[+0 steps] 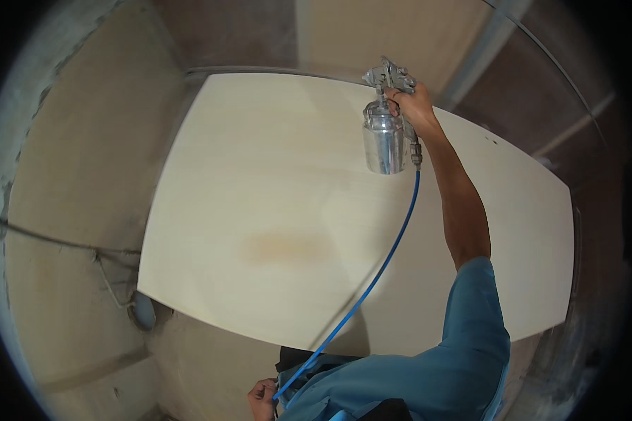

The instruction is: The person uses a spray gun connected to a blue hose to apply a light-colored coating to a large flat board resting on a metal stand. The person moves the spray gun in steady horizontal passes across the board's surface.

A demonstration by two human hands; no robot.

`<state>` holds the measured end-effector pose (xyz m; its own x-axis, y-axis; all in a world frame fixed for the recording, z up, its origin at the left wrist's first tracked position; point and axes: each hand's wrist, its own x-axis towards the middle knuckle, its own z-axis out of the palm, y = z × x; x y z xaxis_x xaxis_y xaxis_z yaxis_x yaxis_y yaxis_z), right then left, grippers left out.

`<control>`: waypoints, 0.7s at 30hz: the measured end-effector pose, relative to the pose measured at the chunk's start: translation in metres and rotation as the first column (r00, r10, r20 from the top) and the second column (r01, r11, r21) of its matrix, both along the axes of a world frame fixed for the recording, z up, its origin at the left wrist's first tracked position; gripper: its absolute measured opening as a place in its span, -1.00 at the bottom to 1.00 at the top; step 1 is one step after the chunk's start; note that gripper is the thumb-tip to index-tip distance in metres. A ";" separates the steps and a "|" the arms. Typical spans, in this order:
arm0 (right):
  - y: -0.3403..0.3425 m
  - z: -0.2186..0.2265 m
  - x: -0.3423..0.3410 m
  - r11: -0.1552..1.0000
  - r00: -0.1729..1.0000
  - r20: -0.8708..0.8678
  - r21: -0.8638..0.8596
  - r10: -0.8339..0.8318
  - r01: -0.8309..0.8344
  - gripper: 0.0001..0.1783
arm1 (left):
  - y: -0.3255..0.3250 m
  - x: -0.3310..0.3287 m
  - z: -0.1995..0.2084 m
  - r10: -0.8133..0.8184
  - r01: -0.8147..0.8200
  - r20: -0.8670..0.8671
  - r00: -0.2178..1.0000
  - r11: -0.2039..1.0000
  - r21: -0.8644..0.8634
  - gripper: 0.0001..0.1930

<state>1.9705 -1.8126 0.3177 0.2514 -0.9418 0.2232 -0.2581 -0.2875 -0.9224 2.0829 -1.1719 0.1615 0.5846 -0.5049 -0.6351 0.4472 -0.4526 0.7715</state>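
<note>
My right hand [416, 105] is wrapped round the handle of a metal spray gun [385, 76], with my arm stretched out over the far part of a large cream-white panel [260, 175]. Under the gun hangs its shiny metal cup [384, 144], upright, its nozzle pointing left. A blue air hose [386, 259] runs from the fitting below the handle, curving down toward my body. Low in the view, beside my waist, my left hand [262, 399] is closed with curled fingers at the hose. A faint tan patch shows on the panel's near middle.
Dull beige boards [84, 175] stand to the left, with a dark cable [56, 240] crossing them. A small round container [143, 311] sits by the panel's near left corner. Brown and tan boards [393, 35] lie beyond the far edge. My blue sleeve [474, 302] overlaps the panel's right side.
</note>
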 end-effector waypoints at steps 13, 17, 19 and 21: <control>-0.002 -0.028 0.061 0.986 0.971 0.207 0.090 0.120 -0.141 -0.82 | 0.024 -0.035 -0.001 0.079 -0.073 -0.042 0.996 0.989 0.131 -0.70; 0.004 -0.017 0.035 0.995 0.985 0.142 0.016 0.098 -0.101 -0.64 | 0.014 -0.058 0.007 0.102 -0.093 -0.070 0.992 0.988 0.122 -0.69; 0.004 -0.011 0.024 0.992 0.988 0.098 0.021 0.121 -0.123 -0.64 | 0.006 -0.058 0.007 0.168 -0.160 -0.075 0.983 0.982 0.100 -0.68; 0.001 -0.010 0.012 0.999 0.999 0.039 0.046 0.003 -0.005 -0.67 | -0.001 -0.016 0.007 0.004 0.005 -0.089 0.996 0.995 0.100 -0.67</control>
<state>1.9825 -1.8112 0.3080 0.2474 -0.9502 0.1896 -0.2211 -0.2458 -0.9438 2.0674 -1.1726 0.1686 0.5233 -0.4364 -0.7319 0.5115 -0.5261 0.6794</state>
